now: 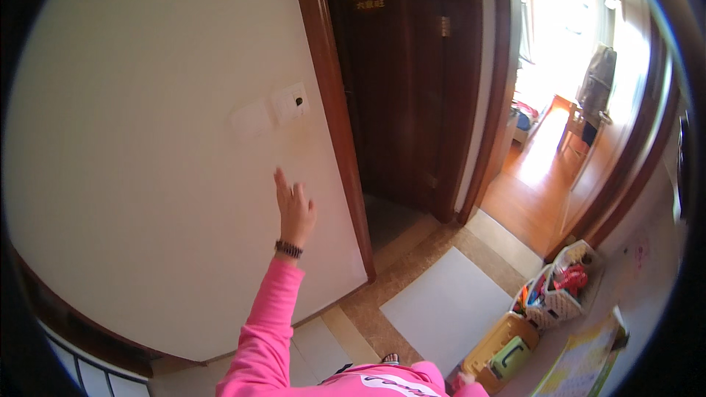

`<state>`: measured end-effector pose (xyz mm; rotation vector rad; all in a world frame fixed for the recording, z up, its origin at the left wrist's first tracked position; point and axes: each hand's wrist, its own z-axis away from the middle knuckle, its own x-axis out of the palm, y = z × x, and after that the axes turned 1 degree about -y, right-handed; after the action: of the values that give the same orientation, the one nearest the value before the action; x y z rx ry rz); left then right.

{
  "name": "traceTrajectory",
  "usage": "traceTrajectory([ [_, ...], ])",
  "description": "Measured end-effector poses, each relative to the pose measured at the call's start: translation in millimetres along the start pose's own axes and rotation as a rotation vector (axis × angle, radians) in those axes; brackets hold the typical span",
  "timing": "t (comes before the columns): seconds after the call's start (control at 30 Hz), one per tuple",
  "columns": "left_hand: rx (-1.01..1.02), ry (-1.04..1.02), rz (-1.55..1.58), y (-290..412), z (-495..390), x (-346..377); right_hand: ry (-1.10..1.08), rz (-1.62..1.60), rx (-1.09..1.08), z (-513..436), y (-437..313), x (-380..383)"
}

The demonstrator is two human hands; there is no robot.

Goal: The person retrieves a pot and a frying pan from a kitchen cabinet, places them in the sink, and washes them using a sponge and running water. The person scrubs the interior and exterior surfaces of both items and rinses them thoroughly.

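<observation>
My left hand (296, 207) is raised in front of the pale wall, its fingers apart and nothing in it. It wears a dark beaded bracelet (289, 249) below a pink sleeve. Above the hand a white wall switch plate (290, 103) with a dark spot on it is fixed beside the wooden door frame; whether the fingers touch the wall I cannot tell. My right hand (466, 380) is low at the bottom edge, partly hidden by the pink sleeve, near a yellow plastic box (477, 354) with a green lidded part (510, 357).
A dark wooden door (397, 94) stands in its frame. To the right, a doorway leads to a bright room with a wooden floor (529, 187) and a chair. White baskets (568, 302) of toys stand along the right wall, near a hanging printed sheet (579, 361).
</observation>
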<state>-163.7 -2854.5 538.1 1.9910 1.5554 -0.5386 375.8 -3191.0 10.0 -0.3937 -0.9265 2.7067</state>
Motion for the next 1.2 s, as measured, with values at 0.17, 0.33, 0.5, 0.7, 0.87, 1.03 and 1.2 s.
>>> traceTrajectory([
  [0.17,-0.058,0.183,-0.197,-2,-126,47,-0.002,0.080,0.148,-51,-107,33],
  [0.33,-0.171,0.263,-0.580,-21,-142,98,-0.046,0.136,0.155,-153,-227,53],
  [0.5,-0.309,0.364,-0.429,0,-159,115,-0.077,0.248,0.124,-272,-364,53],
  [0.7,-0.254,0.206,-0.172,50,-131,219,-0.143,0.977,-0.341,-489,-596,72],
  [0.87,-0.500,-0.334,0.352,42,-140,369,-0.278,0.568,-0.589,-596,-801,210],
  [1.03,-0.779,-0.568,0.638,1,-177,471,-0.425,0.286,-0.678,-559,-841,370],
  [1.2,-0.734,-0.466,0.475,-57,-220,496,-0.365,1.561,-1.058,-652,-789,383],
])
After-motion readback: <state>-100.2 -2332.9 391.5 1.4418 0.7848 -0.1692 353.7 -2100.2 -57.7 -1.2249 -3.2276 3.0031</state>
